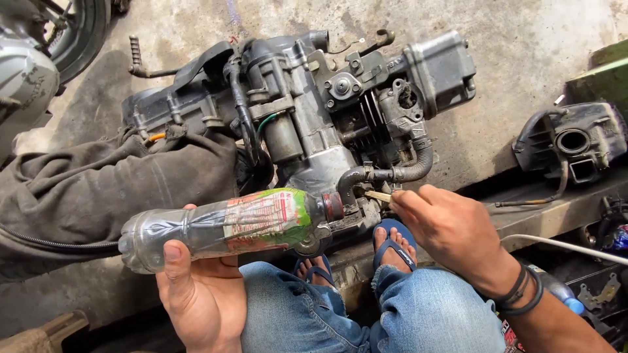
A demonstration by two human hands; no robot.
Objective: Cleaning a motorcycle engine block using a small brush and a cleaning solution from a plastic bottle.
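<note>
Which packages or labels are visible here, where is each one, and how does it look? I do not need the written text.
Plastic bottle: lying sideways in the left hand, neck toward the engine; clear, dented, with a dark cap.
Label on the bottle: wrapped around its middle; white and red with a green edge, worn.
Small packet: far right edge; blue and red, mostly hidden.

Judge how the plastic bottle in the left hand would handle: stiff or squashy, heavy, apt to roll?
The bottle is thin clear plastic, already dented near its base, so it probably squashes under a firm grip. It looks nearly empty, so likely light. Round-bodied and held sideways in the left hand, it would probably roll if laid down.
</note>
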